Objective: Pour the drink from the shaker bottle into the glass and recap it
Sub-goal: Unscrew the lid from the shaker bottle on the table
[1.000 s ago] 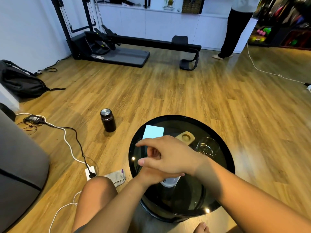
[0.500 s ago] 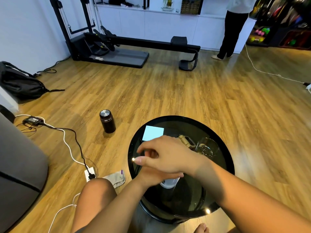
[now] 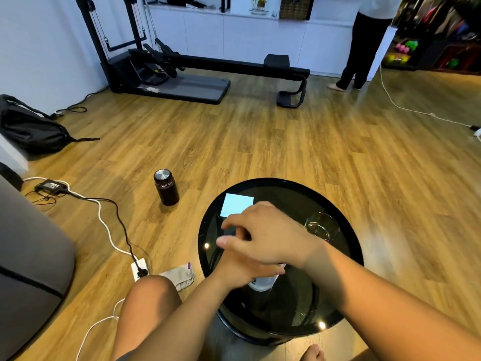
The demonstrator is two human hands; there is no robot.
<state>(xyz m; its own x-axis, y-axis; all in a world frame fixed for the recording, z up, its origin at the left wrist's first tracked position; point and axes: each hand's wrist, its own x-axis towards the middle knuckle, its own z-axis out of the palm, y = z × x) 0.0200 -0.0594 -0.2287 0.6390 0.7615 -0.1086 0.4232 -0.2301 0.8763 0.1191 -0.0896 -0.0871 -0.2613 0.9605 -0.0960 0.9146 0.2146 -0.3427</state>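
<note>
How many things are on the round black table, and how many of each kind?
Bottle: 1, mostly hidden under the hands
Glass: 1
Blue paper: 1
Total: 3 things in view on the table. The hands may hide more.

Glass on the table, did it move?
No. The glass sits in the same spot, right of the blue paper, near the table rim.
</note>
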